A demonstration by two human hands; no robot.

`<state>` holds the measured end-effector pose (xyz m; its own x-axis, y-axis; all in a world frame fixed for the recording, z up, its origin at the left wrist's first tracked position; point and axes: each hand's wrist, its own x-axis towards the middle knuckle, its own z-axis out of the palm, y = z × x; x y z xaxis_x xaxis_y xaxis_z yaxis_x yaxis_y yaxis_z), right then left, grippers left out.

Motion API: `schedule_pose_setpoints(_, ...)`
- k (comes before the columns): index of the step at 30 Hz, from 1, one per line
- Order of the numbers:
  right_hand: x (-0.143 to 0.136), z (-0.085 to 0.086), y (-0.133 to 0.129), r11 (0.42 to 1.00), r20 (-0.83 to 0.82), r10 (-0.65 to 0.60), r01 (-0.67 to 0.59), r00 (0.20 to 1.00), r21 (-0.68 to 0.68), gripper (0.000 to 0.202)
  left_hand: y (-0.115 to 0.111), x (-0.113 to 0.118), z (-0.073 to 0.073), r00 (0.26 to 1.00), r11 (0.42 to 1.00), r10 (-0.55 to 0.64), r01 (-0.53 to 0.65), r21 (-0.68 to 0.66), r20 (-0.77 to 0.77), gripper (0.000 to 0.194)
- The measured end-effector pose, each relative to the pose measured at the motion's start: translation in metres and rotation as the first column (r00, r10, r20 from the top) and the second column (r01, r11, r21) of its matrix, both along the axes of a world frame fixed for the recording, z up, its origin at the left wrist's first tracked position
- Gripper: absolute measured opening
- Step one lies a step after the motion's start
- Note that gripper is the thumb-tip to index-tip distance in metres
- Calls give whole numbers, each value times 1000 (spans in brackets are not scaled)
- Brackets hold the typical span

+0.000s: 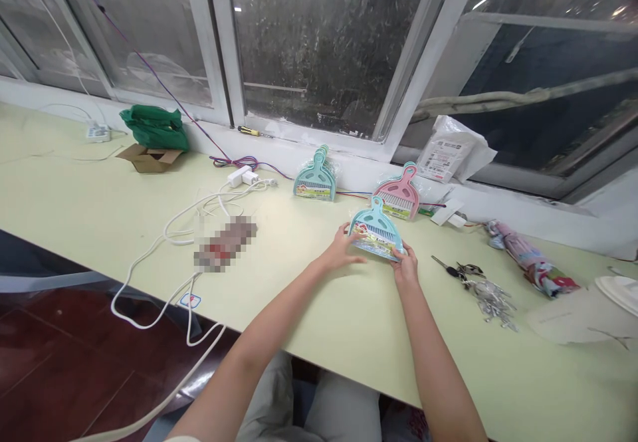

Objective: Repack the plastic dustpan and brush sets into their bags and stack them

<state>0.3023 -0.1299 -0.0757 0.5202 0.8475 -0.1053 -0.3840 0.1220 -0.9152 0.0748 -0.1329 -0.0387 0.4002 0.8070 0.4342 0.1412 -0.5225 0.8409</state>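
Observation:
A light-blue mini dustpan and brush set (376,224) in clear wrap stands tilted on the table in front of me, handle up. My right hand (406,262) grips its lower right corner, thumb in front. At its left edge is my left hand (343,249), fingers apart and thumb spread away; whether they touch the wrap is hard to tell. Just behind, pink dustpan sets (399,193) lean against the window ledge. Further left, several teal dustpan sets (316,179) stand stacked one behind another.
Keys (486,292), a folded umbrella (533,256) and a white lidded container (588,312) lie to the right. A white plastic parcel (451,149) leans on the window. Leftward are white cables (167,239), a blurred-out item (225,244) and a cardboard box (149,158) with a green bag (157,126).

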Motion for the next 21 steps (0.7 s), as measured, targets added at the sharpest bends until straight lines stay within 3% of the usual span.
schedule_pose_setpoints(2,1,0,0,1000,-29,-2,2,1000,9,52,-2,0,0,996,993,39,-30,111,-79,60)
schedule_pose_setpoints(5,2,-1,-1,1000,-14,26,-26,1000,7,52,1,0,-2,985,979,173,-171,111,-8,20)
schedule_pose_setpoints(10,-2,-2,-3,994,109,81,-88,991,62,51,7,4,-9,941,957,289,-278,-88,176,12)
schedule_pose_setpoints(14,-8,0,-2,986,236,74,-106,969,125,53,3,0,-7,900,929,368,-347,-128,232,19)
schedule_pose_setpoints(19,-18,2,6,985,467,71,-137,881,108,57,23,-20,2,911,930,354,-320,-180,211,70)
schedule_pose_setpoints(21,-26,2,15,987,557,59,-133,829,93,53,43,-32,6,947,944,305,-286,-163,106,61)
